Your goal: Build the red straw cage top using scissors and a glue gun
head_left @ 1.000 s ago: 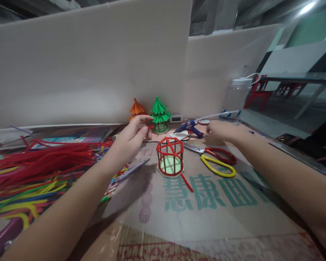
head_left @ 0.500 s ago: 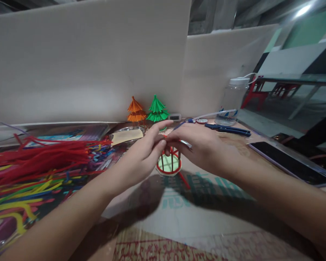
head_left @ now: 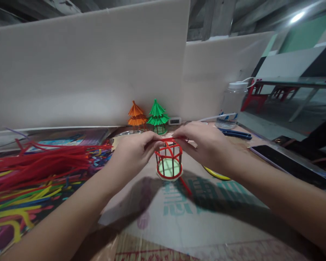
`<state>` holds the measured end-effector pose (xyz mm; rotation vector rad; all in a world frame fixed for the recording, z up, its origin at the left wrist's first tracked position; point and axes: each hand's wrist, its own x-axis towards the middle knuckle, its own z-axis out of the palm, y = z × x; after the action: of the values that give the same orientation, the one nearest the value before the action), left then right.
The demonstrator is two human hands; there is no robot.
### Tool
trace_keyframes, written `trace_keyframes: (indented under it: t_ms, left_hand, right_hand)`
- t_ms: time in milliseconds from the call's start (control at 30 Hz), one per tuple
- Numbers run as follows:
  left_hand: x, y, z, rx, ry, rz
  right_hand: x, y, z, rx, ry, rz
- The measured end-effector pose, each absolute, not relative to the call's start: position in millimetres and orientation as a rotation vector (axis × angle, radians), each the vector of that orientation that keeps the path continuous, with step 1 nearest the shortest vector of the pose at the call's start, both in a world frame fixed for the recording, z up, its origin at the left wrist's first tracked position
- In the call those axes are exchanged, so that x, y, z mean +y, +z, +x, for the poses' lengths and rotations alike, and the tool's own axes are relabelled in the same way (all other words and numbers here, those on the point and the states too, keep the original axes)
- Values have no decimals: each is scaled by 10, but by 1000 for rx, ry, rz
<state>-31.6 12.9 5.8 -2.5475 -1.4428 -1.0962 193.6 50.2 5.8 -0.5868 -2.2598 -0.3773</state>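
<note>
Red-ringed cage frame [head_left: 169,177], the middle of the clock here, stands upright on the desk between the person's two hands. Largest is the pale panel [head_left: 87,72], rising behind everything from 10 o'clock round past 12. Next is the desk [head_left: 217,232], its covering printed with green characters and a red pattern toward 6 o'clock. A heap of coloured strips [head_left: 43,163], mostly red and yellow, spreads at 9 o'clock. The left hand [head_left: 134,150] comes in at 9 o'clock and the right hand [head_left: 206,143] between 2 and 3, fingertips pinched on a short red strip right at the frame's top; whether it touches the upper ring, I cannot tell. A dark-screened phone [head_left: 290,165] lies at 3 o'clock, and a clear bottle [head_left: 230,103] stands at 2. Two tiered roof models sit behind, the green one [head_left: 158,117] near 12 and the orange one [head_left: 136,119] between 10 and 11. A yellow loop handle [head_left: 217,174] shows partly beneath the right hand. Smallest come a white display unit [head_left: 175,121] at 12, the pinched short red strip [head_left: 168,139], and a loose red strip [head_left: 186,186] at 5, just beside the base.
</note>
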Motion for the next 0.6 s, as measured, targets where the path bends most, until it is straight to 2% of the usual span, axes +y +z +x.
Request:
trace_keyframes:
  t_ms: [267, 400, 500, 600]
  left_hand:
    - [87, 72, -268, -1425, -1029, -2578]
    - [191, 92, -361, -1532, -1124, -2696]
    - [392, 46, -538, -1810, -1239, -2692]
    - [603, -60, -689, -2062, -1137, -2798]
  right_hand:
    - [474, 58, 1985, -2353, -720, -350]
    - [527, 46, 1985, -2321, -619, -438]
    - [570, 53, 1981, -2314, -501, -625]
    - [592, 48, 1971, -2332, -446, -795]
